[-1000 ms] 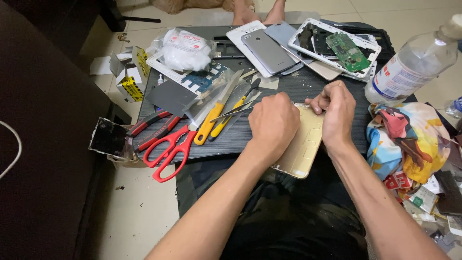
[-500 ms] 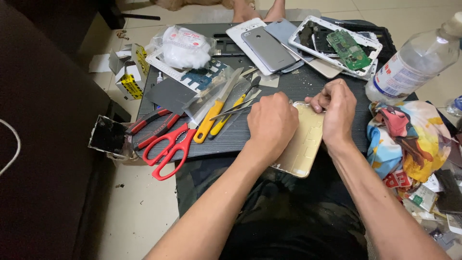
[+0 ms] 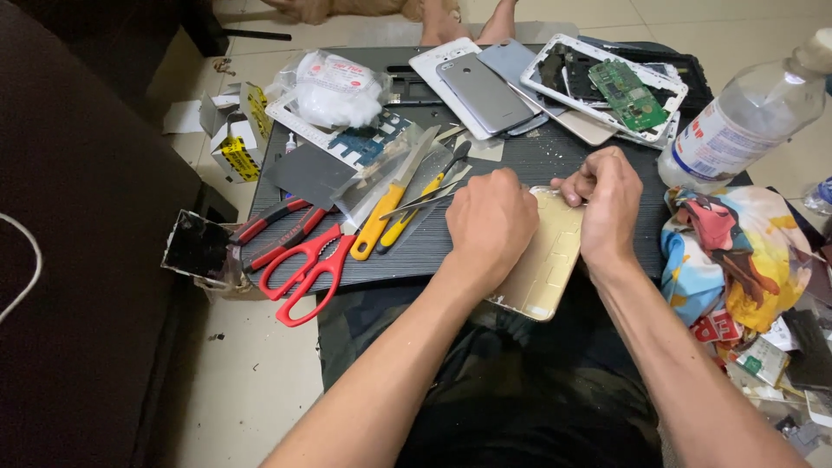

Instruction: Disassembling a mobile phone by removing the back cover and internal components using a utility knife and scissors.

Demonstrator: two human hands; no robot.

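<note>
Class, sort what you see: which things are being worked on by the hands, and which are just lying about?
In use:
left hand
right hand
gold phone back cover

Lying about:
red scissors
yellow-handled screwdrivers
grey phone
green circuit board
plastic bottle

**Dark ribbed board, crowded with parts**

The dark board carries a gold back cover under both hands, yellow-handled tools and red scissors left of them, and phone shells beyond.
</note>
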